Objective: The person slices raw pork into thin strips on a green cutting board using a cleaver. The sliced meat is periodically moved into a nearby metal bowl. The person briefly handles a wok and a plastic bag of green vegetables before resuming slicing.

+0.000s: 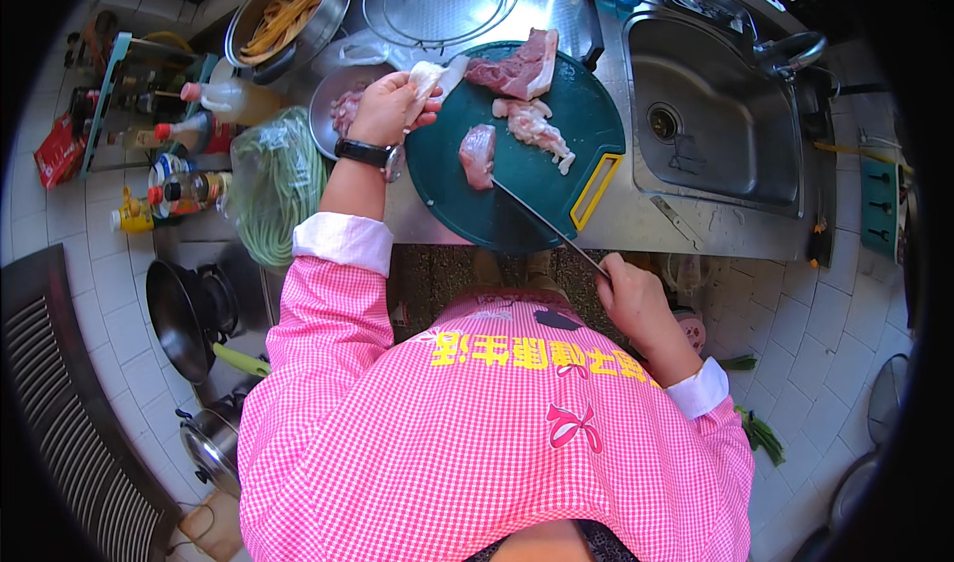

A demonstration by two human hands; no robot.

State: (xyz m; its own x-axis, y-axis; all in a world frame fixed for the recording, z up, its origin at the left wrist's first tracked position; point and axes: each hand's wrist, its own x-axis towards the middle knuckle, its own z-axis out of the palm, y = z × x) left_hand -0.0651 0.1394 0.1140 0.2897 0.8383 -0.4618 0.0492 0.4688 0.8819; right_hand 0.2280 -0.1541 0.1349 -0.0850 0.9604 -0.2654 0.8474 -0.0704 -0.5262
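My left hand (393, 107), with a watch on its wrist, pinches a soft whitish piece (425, 77); whether it is fat or something else I cannot tell. It is raised beside a metal bowl (322, 103) holding cut raw meat (346, 109). A knife (544, 223) is in my right hand (635, 297) at the front of the counter. Its blade tip meets or lies close to a small chunk of raw meat (477, 156) on the round green cutting board (447, 197). Farther back on the board are fatty trimmings (535, 130) and a larger slab of raw meat (514, 66).
Right of the board is a steel sink (715, 115) with a faucet (801, 51). A bagged bunch of long green vegetables (276, 182) lies left, near several bottles (197, 189). A pot with brown strips (287, 18) and a wire rack (440, 3) stand behind.
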